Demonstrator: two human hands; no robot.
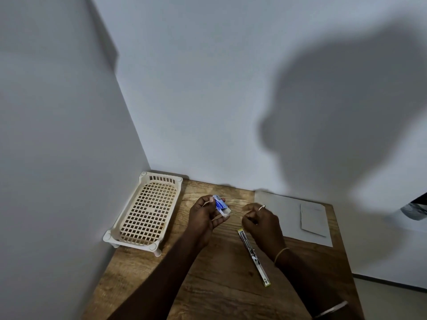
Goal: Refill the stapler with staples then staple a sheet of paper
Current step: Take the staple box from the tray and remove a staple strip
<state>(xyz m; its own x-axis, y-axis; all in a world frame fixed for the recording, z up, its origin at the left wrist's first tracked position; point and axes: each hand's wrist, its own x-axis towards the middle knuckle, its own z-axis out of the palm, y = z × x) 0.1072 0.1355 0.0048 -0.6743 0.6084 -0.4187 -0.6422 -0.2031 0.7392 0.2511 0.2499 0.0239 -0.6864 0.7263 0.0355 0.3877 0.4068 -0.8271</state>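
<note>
Nearest the person, the stapler [254, 257] lies opened out flat on the wooden desk [208, 285], a long metal strip running from just under the right wrist down toward the near edge. Its loading channel faces up, and nothing shows inside it at this size.

Just above its far end hovers the right hand [261, 224], fingers curled in, thumb and forefinger pinched together. Whether that grip holds a strip of staples cannot be told; the fingertips are blurred. If a strip is there, it is thin and brittle, and a hard pinch could snap it or let it drop onto the wood grain, where loose staples are hard to find.

To the left of that grip, the left hand [205, 218] closes around a small blue-and-white staple box [221, 205], its inner tray slid partly out toward the right hand. The box is tilted with the open end low, so the remaining staples could slide out and scatter.

Beyond the right grip, well apart from the stapler, lies a grey sheet [288, 218] with a smaller piece of paper [313, 219] on it. Left of the left grip stands a cream plastic basket [145, 211], against the wall corner.
</note>
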